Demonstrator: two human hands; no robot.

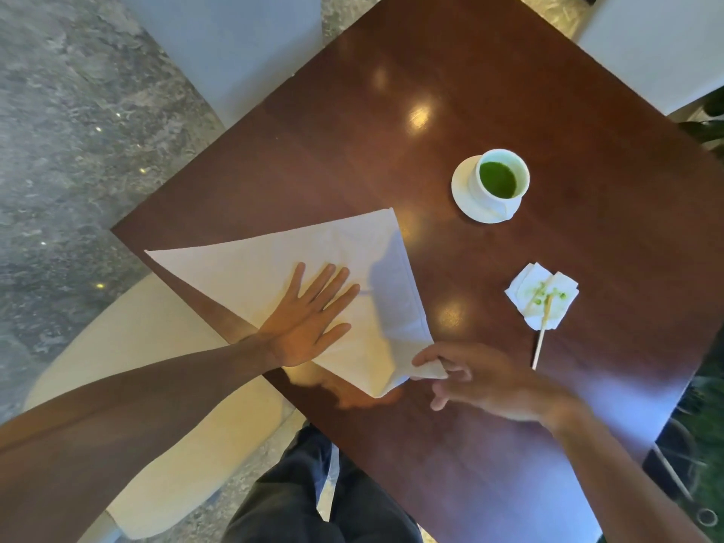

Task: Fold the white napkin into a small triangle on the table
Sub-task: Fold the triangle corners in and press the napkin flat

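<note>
One large white paper napkin [274,268], already folded into a big triangle, lies flat on the dark reddish-brown wooden tabletop [509,405] in front of you, near its left corner. Its long edge runs from the far-left point down to the near point by your right hand, and its third corner points away from you toward the cup. Your left hand [309,319] rests palm down on the middle of the napkin, fingers spread and straight, pressing the paper to the wood; its grip is spread flat, holding nothing between the fingers. Your right hand [482,378] is at the napkin's near corner, and its grip is pinching that corner between thumb and forefinger, with the tip of the paper lifted slightly off the tabletop and curled. The remaining fingers of that hand hang loose above the wood.

Farther across the tabletop, well apart from the napkin, a small white cup of bright green liquid [501,178] stands on a round white saucer [464,194]. To the right of the napkin, a small crumpled white tissue with green stains [529,307] lies on the wood, and a thin pale wooden stick [541,335] rests across it, its lower end reaching onto the bare tabletop. Your dark trousers [313,499] show below the table's near edge, beside a cream-coloured seat cushion [164,386] at the left.
</note>
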